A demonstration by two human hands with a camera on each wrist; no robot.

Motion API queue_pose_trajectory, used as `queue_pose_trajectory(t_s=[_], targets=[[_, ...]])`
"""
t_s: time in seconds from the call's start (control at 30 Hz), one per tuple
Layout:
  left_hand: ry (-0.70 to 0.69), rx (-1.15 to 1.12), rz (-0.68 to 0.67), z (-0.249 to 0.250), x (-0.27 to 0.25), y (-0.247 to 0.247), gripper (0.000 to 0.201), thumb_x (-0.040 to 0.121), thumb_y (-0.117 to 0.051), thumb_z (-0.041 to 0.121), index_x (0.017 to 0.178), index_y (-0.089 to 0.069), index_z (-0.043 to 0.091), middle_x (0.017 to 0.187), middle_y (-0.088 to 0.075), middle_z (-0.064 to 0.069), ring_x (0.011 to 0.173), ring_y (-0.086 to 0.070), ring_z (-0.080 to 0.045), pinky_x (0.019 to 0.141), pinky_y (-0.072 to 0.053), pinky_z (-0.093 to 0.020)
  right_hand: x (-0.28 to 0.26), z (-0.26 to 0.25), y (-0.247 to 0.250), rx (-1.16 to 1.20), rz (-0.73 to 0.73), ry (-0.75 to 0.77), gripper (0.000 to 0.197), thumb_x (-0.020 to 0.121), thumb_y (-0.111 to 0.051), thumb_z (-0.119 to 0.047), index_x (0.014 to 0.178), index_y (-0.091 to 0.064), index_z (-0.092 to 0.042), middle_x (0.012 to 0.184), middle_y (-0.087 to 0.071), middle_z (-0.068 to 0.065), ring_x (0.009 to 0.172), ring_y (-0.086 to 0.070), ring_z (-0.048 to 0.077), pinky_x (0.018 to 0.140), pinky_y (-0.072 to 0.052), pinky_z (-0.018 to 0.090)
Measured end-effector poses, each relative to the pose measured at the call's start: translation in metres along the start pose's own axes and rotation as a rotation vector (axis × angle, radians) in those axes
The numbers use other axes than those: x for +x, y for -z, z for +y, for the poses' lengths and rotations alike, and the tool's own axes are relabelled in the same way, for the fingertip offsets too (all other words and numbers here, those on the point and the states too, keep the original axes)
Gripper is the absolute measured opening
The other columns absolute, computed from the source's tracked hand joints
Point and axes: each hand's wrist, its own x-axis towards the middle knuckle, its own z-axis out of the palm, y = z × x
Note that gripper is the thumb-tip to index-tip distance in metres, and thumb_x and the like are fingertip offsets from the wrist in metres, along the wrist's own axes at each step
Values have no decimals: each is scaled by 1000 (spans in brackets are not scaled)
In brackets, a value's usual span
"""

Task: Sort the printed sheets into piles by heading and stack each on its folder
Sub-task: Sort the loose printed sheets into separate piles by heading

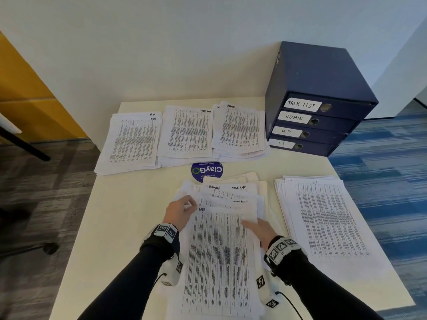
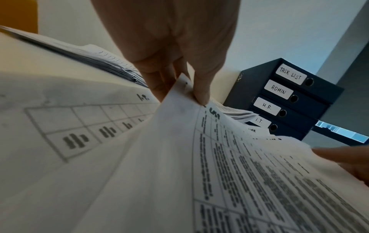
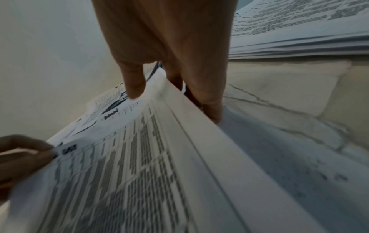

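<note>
While your left hand [image 1: 181,212] pinches the top sheet's [image 1: 217,255] corner and your right hand [image 1: 260,228] grips its edge — careful — a second sheet could cling underneath and get misfiled.

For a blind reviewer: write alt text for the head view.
Both hands lift a printed sheet off a fanned pile, left hand pinching its top corner, right hand at its right edge. Sorted piles lie beyond, beside a blue file box.
</note>
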Motion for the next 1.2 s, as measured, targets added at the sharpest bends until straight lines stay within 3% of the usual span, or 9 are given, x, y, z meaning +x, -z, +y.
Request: queue_pose_trajectory(t_s=[0.17,0.37,0.47,0.57,0.73,0.83,0.93,1.07,1.2], targets=[[58,-63,135,8,11,-7,21,84,-68,25,89,-52,13,96,-58,-3,91,-56,-24,79,-45,-33,-4,9,-11,-139,78,148,35,81,-63,0,116,-59,-8,112,-66,11,106,-61,27,97,-47,43],[251,-392,81,-1,5,6,89,60,-79,54,130,-38,17,117,-55,-4,101,-57,-20,89,-50,-38,-23,-19,12,198,-63,157,38,84,-57,11,119,-54,-4,102,-66,4,94,-61,16,93,-39,31],[241,-490,-59,-4,-2,7,57,77,-76,23,126,-48,14,116,-60,-3,103,-58,-19,79,-47,-26,-23,-32,6,89,-129,190,64,85,-55,11,141,-31,-9,130,-54,11,119,-52,26,94,-42,29],[243,-428,-98,-18,-7,7,53,75,-72,9,121,-49,23,116,-60,-4,114,-56,-27,92,-44,-35,-8,-36,-14,-18,-185,150,85,87,-61,-1,149,-4,-12,146,-33,8,133,-37,28,110,-31,38],[281,-312,-52,-51,-14,18,79,58,-65,36,133,-48,19,127,-59,-8,118,-54,-28,101,-42,-47,34,-64,-9,-142,122,175,48,91,-58,-19,133,-37,-13,102,-53,7,79,-57,20,73,-54,36],[305,-285,-24,-61,-19,28,76,63,-63,32,136,-46,18,129,-57,-8,120,-53,-29,103,-40,-49,63,-80,14,-397,364,132,46,89,-54,-22,132,-41,-13,126,-47,17,98,-55,29,84,-48,35],[324,-304,-12,-69,-22,33,63,74,-69,21,133,-48,17,126,-59,-10,117,-54,-30,102,-41,-51,85,-77,23,-691,332,62,39,86,-52,-33,121,-54,-16,129,-50,14,116,-48,33,103,-38,41],[330,-302,10,-77,-24,33,47,85,-65,4,128,-51,16,121,-61,-9,112,-57,-29,101,-42,-49,72,-75,15,-612,346,234,8,83,-59,-27,82,-51,-24,98,-60,4,99,-54,27,96,-40,43],[333,-267,20,-75,-23,33,46,85,-64,5,129,-51,14,119,-62,-11,109,-59,-30,98,-45,-47,49,-70,12,-753,168,368,12,89,-56,-29,89,-45,-22,74,-47,-11,84,-51,21,89,-37,39]])
